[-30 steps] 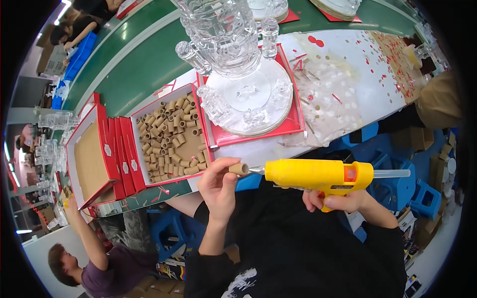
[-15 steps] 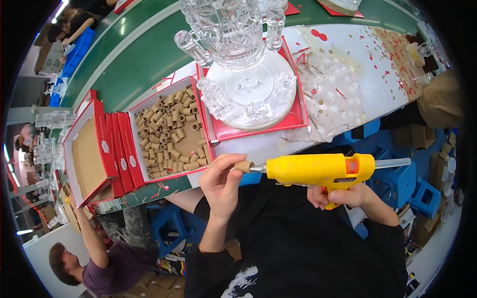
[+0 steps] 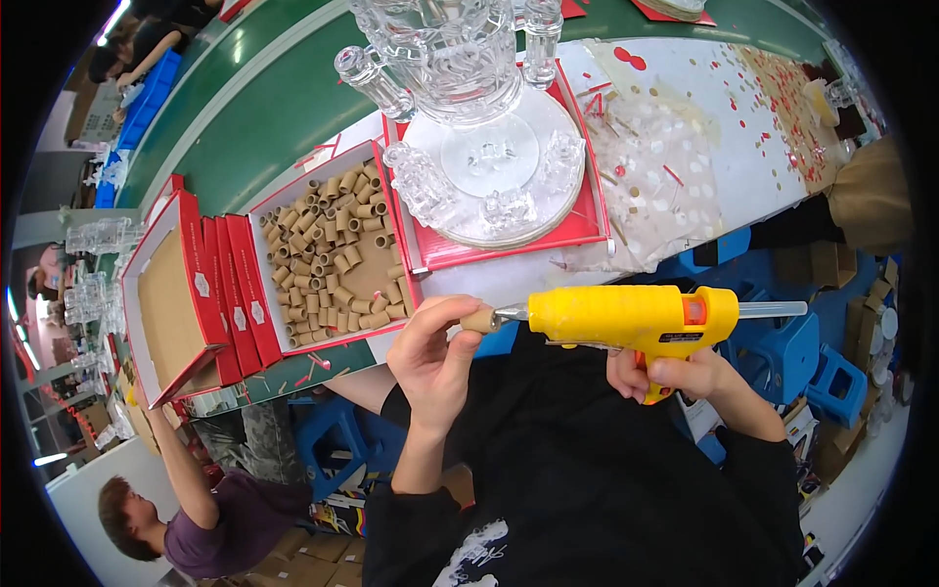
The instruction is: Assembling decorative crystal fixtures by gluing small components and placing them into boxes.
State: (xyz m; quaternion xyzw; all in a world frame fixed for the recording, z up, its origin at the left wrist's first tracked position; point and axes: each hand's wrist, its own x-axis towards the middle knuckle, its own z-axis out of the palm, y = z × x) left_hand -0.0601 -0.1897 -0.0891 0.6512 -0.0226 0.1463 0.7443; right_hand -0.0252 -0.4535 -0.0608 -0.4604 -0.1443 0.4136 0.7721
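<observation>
In the head view, the left hand (image 3: 435, 352) is raised in front of the person's dark shirt, its fingers closed around a short brown cardboard tube (image 3: 479, 320) pinched between thumb and fingertips. The tube's end meets the metal nozzle of a yellow glue gun (image 3: 626, 315), which lies level and points toward the left hand. The right hand (image 3: 675, 377) is clamped on the gun's grip from below, with a clear glue stick jutting out of the gun's back on the far side from the left hand. Just beyond the left hand, on the table (image 3: 509, 284), sits an open red box (image 3: 337, 254) with a white inside, loosely filled with many more brown tubes of the same kind. Farther out to the left of that hand lie red box lids (image 3: 240, 293) side by side and another open red box (image 3: 171, 293) with a plain brown inside. Beyond the glue gun, past both hands, a red tray (image 3: 577, 220) carries a clear glass stand (image 3: 469, 98) with a round base and small glass pieces set around it. To the right of it, beyond the right hand, a crumpled clear plastic sheet (image 3: 655, 166) lies on the white table top, with red scraps scattered about. Low at the left, well away from both hands, another person in a purple shirt (image 3: 230, 523) reaches an arm up to the table edge.
</observation>
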